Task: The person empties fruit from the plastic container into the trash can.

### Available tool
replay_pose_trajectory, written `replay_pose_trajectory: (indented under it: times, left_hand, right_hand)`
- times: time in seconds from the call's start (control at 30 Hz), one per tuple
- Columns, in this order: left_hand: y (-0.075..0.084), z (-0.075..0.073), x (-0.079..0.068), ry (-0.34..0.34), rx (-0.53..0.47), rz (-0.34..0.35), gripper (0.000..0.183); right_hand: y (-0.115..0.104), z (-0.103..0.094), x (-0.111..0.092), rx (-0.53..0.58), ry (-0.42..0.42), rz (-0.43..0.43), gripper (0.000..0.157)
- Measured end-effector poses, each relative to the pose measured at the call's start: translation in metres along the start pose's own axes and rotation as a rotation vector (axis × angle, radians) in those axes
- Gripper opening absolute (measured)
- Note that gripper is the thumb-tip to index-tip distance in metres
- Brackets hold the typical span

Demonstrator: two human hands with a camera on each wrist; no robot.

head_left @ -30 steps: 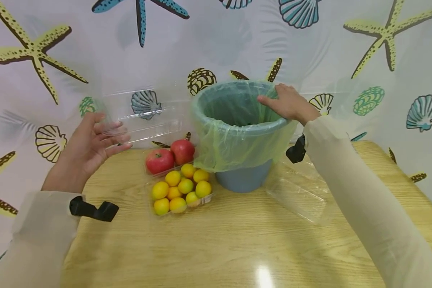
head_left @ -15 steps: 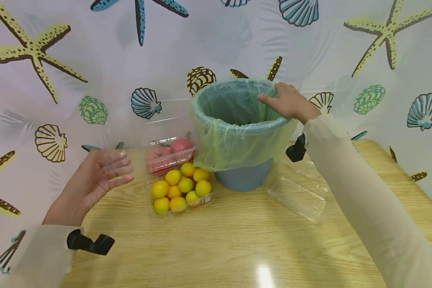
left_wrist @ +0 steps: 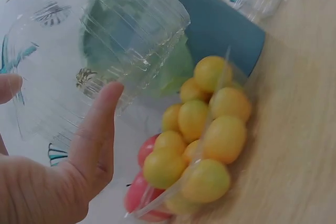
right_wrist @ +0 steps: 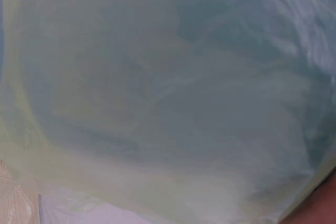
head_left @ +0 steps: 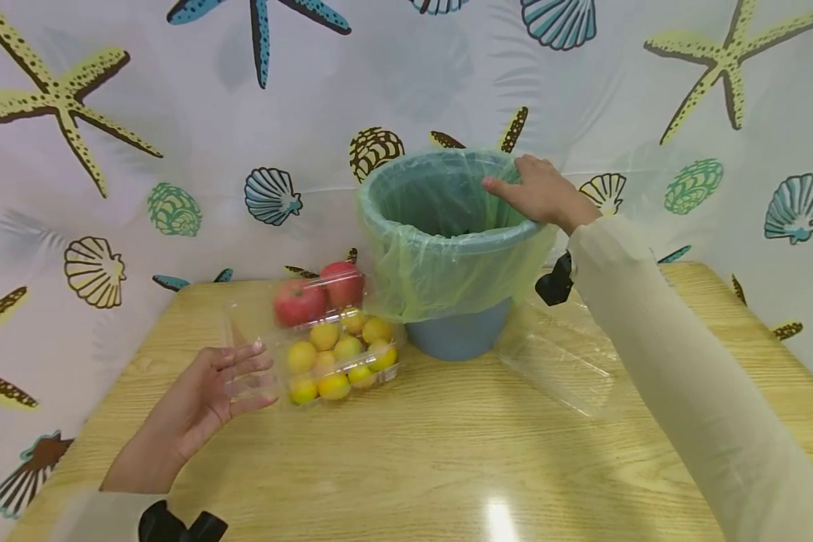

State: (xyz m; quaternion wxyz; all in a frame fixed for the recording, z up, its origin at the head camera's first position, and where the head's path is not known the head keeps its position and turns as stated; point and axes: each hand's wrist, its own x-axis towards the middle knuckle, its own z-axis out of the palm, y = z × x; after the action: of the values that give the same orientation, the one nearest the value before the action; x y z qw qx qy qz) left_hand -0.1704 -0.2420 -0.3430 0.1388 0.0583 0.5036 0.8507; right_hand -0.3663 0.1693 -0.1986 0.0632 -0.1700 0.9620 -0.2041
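Observation:
My left hand holds a clear ridged plastic box at its left end. In the head view the box overlaps the small oranges; the left wrist view shows it tilted between thumb and fingers. The oranges lie in a clear tray, with two red apples just behind them. My right hand grips the right rim of a blue trash bin, thumb on the inner side. A thin yellow-green bag lines the bin and hangs over its rim. The lining fills most of the right wrist view.
Another clear plastic box lies on the wooden table to the right of the bin, partly under my right forearm. A cloth printed with starfish and shells hangs behind the table.
My left hand has come down and toward me with the clear box, from beside the wall cloth, past the apples, to the oranges. My right hand stays on the bin rim.

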Motion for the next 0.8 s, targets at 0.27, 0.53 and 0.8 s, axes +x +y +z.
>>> replay_pose_trajectory:
  times: [0.27,0.53,0.8]
  left_hand:
    - [-0.030,0.009,-0.006,-0.110,0.045,-0.081,0.034]
    - [-0.057,0.022,-0.009,-0.061,0.125,-0.174,0.026]
    - [-0.084,0.040,-0.011,-0.149,0.069,-0.230,0.026]
  right_hand:
    - [-0.002,0.000,-0.001,-0.016,0.001,-0.003,0.085]
    - [-0.003,0.000,-0.002,-0.025,0.004,0.002,0.084]
    - [-0.003,0.000,0.000,-0.027,-0.001,-0.001,0.085]
